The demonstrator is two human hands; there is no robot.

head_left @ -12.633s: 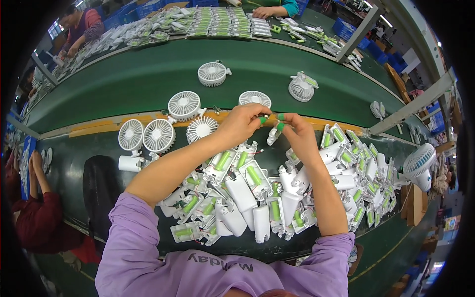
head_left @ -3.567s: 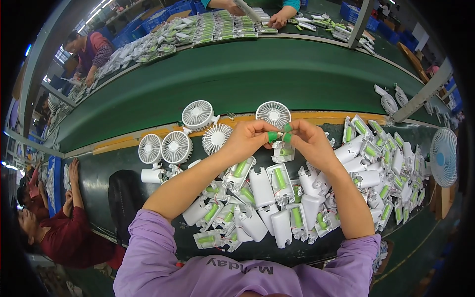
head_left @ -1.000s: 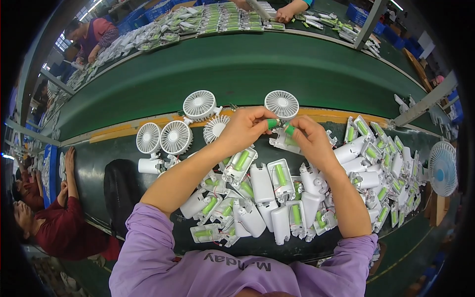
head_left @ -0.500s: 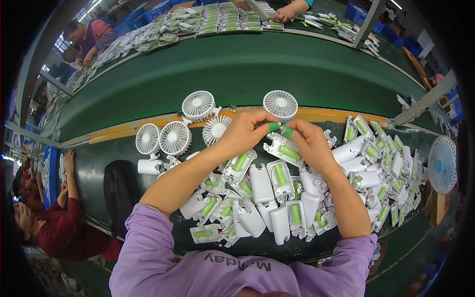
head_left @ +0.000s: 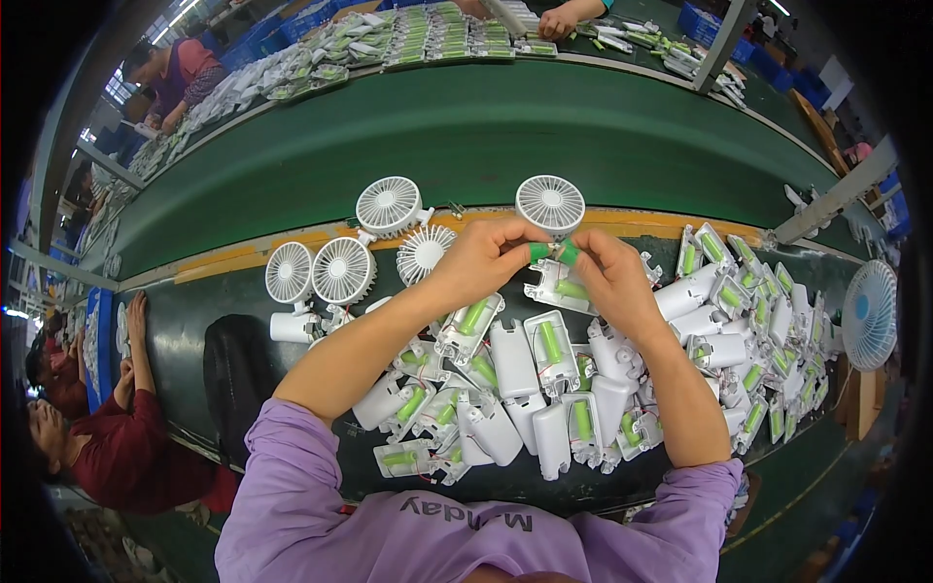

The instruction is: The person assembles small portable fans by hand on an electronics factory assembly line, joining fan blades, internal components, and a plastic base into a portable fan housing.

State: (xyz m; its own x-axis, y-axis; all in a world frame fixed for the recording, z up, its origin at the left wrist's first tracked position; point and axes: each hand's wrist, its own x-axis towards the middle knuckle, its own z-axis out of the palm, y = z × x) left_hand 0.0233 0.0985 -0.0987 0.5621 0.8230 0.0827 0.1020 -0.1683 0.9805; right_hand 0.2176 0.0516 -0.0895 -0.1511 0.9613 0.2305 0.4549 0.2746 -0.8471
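My left hand (head_left: 494, 260) and my right hand (head_left: 614, 280) meet just below a white fan head (head_left: 550, 204) at the belt's edge. Green coverings wrap fingertips on both hands. Thumbs and fingers are pinched together around something very small that I cannot make out. Directly under the fingertips lies an open white handle shell (head_left: 562, 290) with a green battery cell inside, partly hidden by my right hand. Closer to me, a heap of white handle shells (head_left: 550, 352) spreads between my forearms, many showing green cells and thin red wires.
Several white fans (head_left: 344, 270) lie left of my hands. Further shells (head_left: 748, 330) pile up at the right, beside a standing fan (head_left: 869, 316). A green conveyor belt (head_left: 457, 126) runs beyond the yellow edge strip. A black cloth-like item (head_left: 238, 379) lies left; co-workers are left and opposite.
My right fingertips have turned and shifted slightly, staying close to the left ones. The open shell beneath them has moved a little to the right.
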